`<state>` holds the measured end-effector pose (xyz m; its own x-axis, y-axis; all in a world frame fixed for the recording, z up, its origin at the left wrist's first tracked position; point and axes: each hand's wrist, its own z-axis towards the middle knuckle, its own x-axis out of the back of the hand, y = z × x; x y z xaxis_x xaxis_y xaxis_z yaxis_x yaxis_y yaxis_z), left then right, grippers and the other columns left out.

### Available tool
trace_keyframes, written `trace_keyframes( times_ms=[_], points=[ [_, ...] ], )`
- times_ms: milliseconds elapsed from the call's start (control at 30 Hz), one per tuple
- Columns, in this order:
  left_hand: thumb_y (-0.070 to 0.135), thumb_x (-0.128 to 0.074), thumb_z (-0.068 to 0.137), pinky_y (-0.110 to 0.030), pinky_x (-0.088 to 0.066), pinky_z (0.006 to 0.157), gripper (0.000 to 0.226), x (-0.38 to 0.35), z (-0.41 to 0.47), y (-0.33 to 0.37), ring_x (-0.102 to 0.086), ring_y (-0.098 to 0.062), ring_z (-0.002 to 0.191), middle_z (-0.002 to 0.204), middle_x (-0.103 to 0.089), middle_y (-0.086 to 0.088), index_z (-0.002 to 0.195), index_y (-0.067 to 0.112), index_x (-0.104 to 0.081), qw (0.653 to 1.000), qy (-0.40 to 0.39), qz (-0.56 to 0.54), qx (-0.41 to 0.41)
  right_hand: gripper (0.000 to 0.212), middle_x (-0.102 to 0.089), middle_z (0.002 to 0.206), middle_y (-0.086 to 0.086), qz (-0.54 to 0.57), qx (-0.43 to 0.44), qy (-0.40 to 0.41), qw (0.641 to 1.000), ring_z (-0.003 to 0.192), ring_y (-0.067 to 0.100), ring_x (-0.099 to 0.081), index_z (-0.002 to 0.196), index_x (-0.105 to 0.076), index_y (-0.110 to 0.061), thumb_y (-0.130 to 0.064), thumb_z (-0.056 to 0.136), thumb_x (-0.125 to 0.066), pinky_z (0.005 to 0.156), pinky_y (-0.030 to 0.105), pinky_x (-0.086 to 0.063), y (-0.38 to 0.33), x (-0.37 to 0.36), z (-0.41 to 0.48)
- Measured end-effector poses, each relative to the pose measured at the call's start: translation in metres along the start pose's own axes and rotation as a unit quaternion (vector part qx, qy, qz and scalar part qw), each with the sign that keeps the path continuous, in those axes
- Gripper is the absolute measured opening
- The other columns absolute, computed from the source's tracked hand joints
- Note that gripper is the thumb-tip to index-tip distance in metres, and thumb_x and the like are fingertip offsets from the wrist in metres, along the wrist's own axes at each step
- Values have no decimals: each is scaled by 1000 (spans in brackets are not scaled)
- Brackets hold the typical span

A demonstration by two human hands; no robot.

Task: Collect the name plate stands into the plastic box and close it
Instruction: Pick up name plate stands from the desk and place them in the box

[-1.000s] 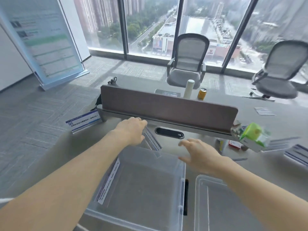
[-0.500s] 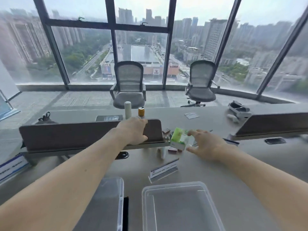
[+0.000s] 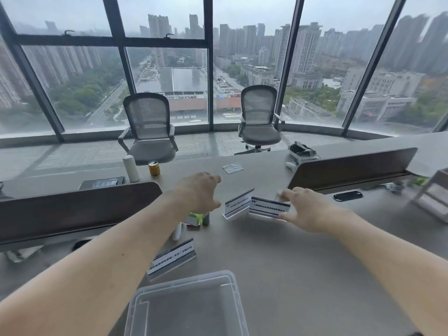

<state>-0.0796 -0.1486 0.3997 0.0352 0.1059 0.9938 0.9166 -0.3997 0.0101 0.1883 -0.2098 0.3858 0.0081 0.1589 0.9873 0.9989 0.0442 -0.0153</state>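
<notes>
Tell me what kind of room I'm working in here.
Most likely a high-rise office or meeting room: a long desk with divider screens, mesh office chairs, and floor-to-ceiling windows overlooking city towers.

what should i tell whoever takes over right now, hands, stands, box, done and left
Left hand: open, empty, reaching over the desk beside the middle name plate stand.
Right hand: open, fingers spread at the right name plate stand, not yet gripping it.
A third stand sits nearer, just beyond the clear plastic tray at the bottom edge.
Done: no stand shows inside that tray.
Left: pick up all three visible stands, put them in the box, close it. Whether this tray is the box or its lid cannot be told here.
</notes>
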Motion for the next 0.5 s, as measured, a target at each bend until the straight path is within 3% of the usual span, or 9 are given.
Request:
trace_keyframes(
  times_ms=[167, 333, 500],
  points=[
    [46, -62, 91, -43, -45, 105, 69, -9, 55, 28, -47, -25, 133, 147, -46, -4, 151, 24, -35, 1000, -14, 6, -5, 56, -55, 136, 5, 14, -11, -5, 1000, 128, 28, -53, 141, -47, -24, -53, 94, -57, 101, 40, -45, 47, -9, 24],
    [48, -59, 91, -39, -43, 96, 62, -30, 117, 49, -50, -25, 126, 139, -52, -4, 145, 23, -42, 998, -13, 55, -34, 58, -54, 139, 4, -4, -45, -23, 999, 129, 27, -52, 144, -43, -24, -52, 95, -56, 99, 40, -46, 85, -25, 48],
    [50, -57, 89, -44, -45, 102, 61, -54, 162, 67, -50, -27, 126, 136, -52, -6, 142, 21, -44, 998, -42, 34, -32, 58, -53, 144, 3, 0, -56, -47, 997, 131, 26, -52, 145, -43, -22, -51, 96, -56, 103, 40, -46, 136, -44, 77]
  ],
)
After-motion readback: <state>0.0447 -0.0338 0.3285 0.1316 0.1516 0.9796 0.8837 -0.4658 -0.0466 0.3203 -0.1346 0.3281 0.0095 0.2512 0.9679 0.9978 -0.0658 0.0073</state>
